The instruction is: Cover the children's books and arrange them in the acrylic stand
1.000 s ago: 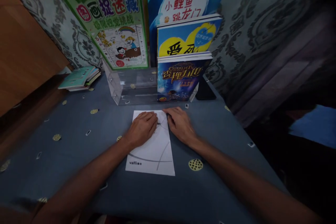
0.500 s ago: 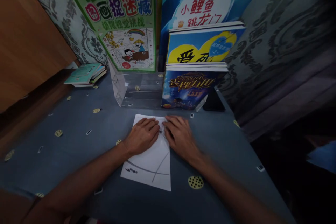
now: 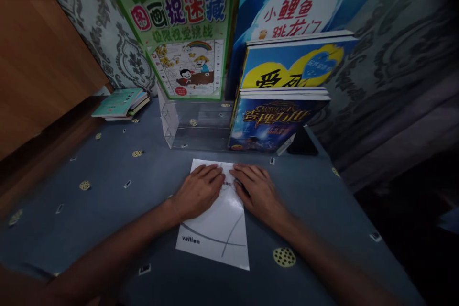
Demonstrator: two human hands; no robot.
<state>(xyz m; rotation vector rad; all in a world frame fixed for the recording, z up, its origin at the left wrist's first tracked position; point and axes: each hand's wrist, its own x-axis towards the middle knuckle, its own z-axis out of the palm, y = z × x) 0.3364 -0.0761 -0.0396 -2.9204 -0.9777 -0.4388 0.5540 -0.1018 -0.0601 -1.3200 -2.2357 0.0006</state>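
A white sheet of paper [image 3: 215,229] with grey curved lines and the word "valli" printed at its lower left lies on the tablecloth before me. My left hand [image 3: 202,190] rests palm down on its upper left part, fingers stretched forward and nothing held. On the upper right edge lies my right hand [image 3: 260,193], also palm down with fingers extended. A narrow gap separates the fingertips, and some small print shows there. Beneath the palms, part of the sheet is hidden.
Behind the sheet stands a clear acrylic book rack [image 3: 201,138] holding a green picture book [image 3: 186,24] and several blue books [image 3: 265,122]. A small pile of books [image 3: 120,103] lies at the far left. A dark flat object [image 3: 303,142] sits right of the rack.
The whole scene has shifted a little to the right in view. My hands stay on the paper, with the gap between them slightly wider and more print showing.
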